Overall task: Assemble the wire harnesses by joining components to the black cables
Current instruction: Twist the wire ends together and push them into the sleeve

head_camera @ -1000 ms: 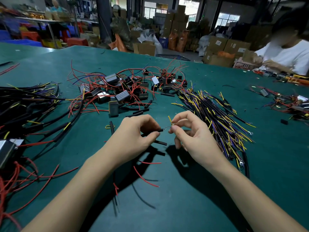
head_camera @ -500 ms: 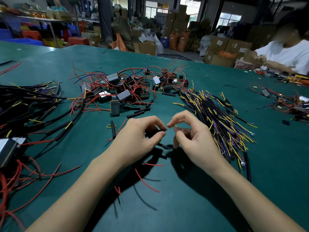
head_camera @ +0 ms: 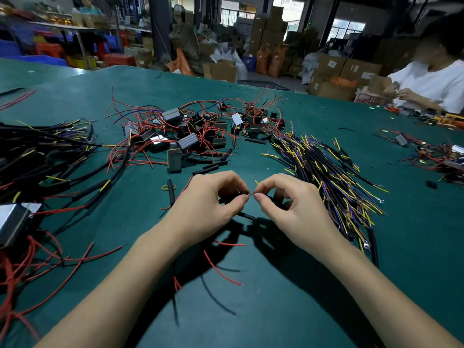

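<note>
My left hand [head_camera: 208, 204] and my right hand [head_camera: 288, 207] meet fingertip to fingertip over the green table [head_camera: 276, 285]. Between thumb and forefinger each pinches one end of a thin bare wire joint [head_camera: 251, 194]. A short black sleeve [head_camera: 247, 216] pokes out under my left hand, and a yellow wire tip [head_camera: 256, 182] sticks up by my right forefinger. Red leads [head_camera: 221, 270] trail below my hands. The black cable my right hand holds is mostly hidden by the fingers.
A pile of black cables with yellow and purple wires [head_camera: 326, 177] lies right of my hands. Grey box components with red leads [head_camera: 190, 136] are heaped behind. Finished harnesses [head_camera: 37, 162] crowd the left. Another person [head_camera: 431, 84] works at the far right.
My hands have closed together; the gap between the fingertips of a second ago is gone, and both now pinch the same small joint. Both hands sit slightly lower on the table.
</note>
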`<state>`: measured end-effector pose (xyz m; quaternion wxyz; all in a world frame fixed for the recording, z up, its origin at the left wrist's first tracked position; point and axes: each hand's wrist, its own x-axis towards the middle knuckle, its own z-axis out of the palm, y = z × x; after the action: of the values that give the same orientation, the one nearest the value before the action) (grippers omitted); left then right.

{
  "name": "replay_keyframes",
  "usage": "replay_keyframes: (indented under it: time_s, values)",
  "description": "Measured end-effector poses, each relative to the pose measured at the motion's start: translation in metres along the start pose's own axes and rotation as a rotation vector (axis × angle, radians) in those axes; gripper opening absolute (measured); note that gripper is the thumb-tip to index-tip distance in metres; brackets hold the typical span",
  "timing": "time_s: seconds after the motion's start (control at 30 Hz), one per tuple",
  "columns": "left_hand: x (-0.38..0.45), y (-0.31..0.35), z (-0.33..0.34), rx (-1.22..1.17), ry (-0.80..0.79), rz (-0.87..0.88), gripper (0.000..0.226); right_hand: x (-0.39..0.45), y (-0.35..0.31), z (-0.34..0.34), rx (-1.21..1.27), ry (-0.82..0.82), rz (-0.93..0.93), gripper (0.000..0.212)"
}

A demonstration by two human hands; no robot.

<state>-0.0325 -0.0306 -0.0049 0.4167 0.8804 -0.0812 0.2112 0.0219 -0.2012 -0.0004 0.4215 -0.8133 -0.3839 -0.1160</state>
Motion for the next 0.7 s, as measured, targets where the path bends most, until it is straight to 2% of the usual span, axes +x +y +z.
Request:
replay_keyframes:
  time_s: [0.13, 0.23, 0.4, 0.6, 0.7]
  values:
    - [-0.0022, 0.0022, -0.002, 0.03, -0.001, 0.024, 0.012, 0.0005, -0.0034, -0.0005, 0.031, 0.019, 0.003, 0.014]
    - [-0.0036, 0.0054, -0.0043, 0.292, 0.009, 0.142, 0.02, 0.0008, -0.0034, 0.0007, 0.142, 0.008, 0.086, 0.017]
    - [0.0018, 0.0096, -0.0062, 0.54, 0.171, 0.412, 0.003, 0.0049, -0.003, -0.0016, 0.32, -0.013, 0.223, 0.015]
    - [0.0023, 0.0073, -0.0019, 0.615, 0.205, 0.486, 0.012, 0.0051, -0.0065, -0.0039, 0.341, -0.024, 0.237, 0.017]
    - [0.0022, 0.0073, -0.0018, 0.602, 0.197, 0.492, 0.013, 0.0039, -0.0095, -0.0066, 0.258, -0.009, 0.19, 0.014]
